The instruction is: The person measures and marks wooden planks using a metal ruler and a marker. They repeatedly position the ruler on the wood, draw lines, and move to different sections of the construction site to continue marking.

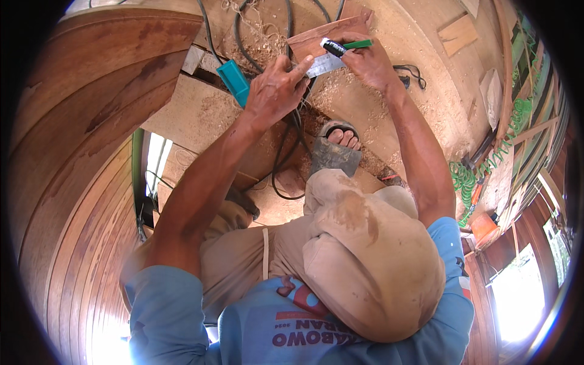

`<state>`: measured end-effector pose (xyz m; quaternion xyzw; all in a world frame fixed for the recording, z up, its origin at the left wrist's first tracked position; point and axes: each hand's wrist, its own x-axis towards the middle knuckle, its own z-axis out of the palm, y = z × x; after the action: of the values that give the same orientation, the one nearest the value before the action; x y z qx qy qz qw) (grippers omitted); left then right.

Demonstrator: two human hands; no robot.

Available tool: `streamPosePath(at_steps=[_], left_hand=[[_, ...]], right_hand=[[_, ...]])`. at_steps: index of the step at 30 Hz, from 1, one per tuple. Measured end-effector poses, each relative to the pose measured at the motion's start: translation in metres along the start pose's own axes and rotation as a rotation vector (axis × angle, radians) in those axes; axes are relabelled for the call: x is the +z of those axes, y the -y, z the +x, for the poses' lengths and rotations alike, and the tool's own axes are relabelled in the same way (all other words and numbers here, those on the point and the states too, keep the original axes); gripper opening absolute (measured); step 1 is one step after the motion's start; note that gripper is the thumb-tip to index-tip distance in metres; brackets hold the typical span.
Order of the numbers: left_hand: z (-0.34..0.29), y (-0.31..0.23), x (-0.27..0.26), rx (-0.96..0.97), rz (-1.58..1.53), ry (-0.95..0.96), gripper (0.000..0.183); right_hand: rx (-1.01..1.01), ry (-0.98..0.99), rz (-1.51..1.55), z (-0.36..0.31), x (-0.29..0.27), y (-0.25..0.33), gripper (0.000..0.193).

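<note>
As the right hand (369, 64) holds it, the marker (333, 47) slants away leftward.

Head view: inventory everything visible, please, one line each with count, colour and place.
Marker: one, black and white, in right hand
Stick: one, green, at right hand
Strip: one, silvery, at left hand's fingertip
Board: one, reddish-brown, top centre
Holder: one, teal, beside left hand
Cables: several, dark, top centre
Shavings: uncountable, pale, top centre
Offcut: one, tan, upper right
Hose: coiled, count unclear, green, right
Planks: many, brown, left
Sandal: one clear, grey, centre
Trousers: one pair, beige, lower centre
Shirt: one, blue, bottom
Hands: two, bare, top centre
</note>
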<state>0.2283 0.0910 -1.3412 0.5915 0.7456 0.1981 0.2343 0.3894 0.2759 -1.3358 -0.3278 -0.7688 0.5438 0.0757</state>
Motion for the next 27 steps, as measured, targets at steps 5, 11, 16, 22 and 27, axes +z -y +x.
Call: streamPosePath(at_steps=[5, 11, 16, 22, 27], left_hand=[[-0.0002, -0.0010, -0.0005, -0.010, 0.001, 0.001, 0.049], [-0.0006, 0.0001, 0.0014, -0.013, -0.004, -0.002, 0.050], [-0.0013, 0.0007, 0.0027, 0.010, 0.013, -0.033, 0.050], [-0.0015, 0.0005, 0.0025, -0.002, 0.015, -0.019, 0.050], [-0.0014, 0.0025, 0.0055, 0.050, -0.004, -0.110, 0.045]], right_hand=[[0.011, 0.008, 0.039, -0.0002, 0.0007, -0.0013, 0.019], [0.112, 0.059, 0.015, 0.0011, -0.0009, -0.0011, 0.022], [0.032, -0.005, 0.053, -0.0035, 0.0023, -0.0002, 0.021], [0.049, 0.030, 0.036, -0.0026, 0.0009, -0.0003, 0.020], [0.048, 0.024, 0.035, -0.0033, 0.0019, 0.0039, 0.020]])
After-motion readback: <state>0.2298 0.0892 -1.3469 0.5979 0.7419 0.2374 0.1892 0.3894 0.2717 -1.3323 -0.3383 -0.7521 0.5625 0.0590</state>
